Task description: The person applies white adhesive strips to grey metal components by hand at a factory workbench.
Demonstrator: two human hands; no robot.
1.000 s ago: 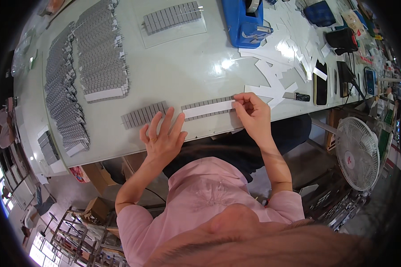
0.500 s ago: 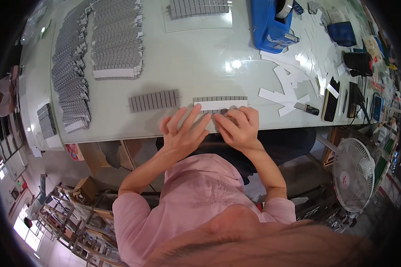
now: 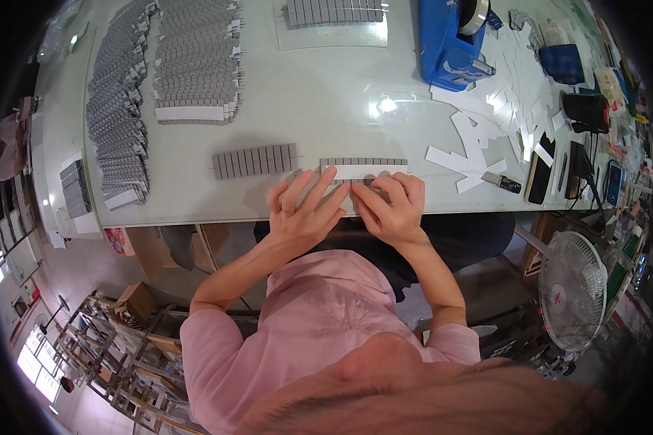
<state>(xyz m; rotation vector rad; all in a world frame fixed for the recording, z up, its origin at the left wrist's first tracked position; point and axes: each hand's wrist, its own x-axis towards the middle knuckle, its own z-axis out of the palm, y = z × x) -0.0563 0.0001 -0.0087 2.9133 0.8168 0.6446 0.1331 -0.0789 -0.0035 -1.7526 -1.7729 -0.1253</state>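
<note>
Near the table's front edge lies a segmented grey block row (image 3: 384, 161) with a white paper strip (image 3: 370, 171) along its top. My left hand (image 3: 301, 210) is open, its fingers spread, one fingertip on the strip's left end. My right hand (image 3: 395, 210) rests its fingertips on the strip and the row's near edge, the fingers bent but apart. Both thumbs come close together at the near edge. To the left, a second grey block row (image 3: 254, 162) without a strip lies untouched, thin wire-like ends showing at its sides.
Stacked grey rows (image 3: 196, 80) fill the far left. Another row sits on a clear sheet (image 3: 334, 40) at the back. A blue tape dispenser (image 3: 450, 54), white paper strips (image 3: 468, 148), a dark phone (image 3: 540, 174) and a white fan (image 3: 573, 290) are on the right.
The view has shifted slightly, so the table things appear a little more to the right. My hands keep nearly the same pose on the strip, with the right fingers moved slightly.
</note>
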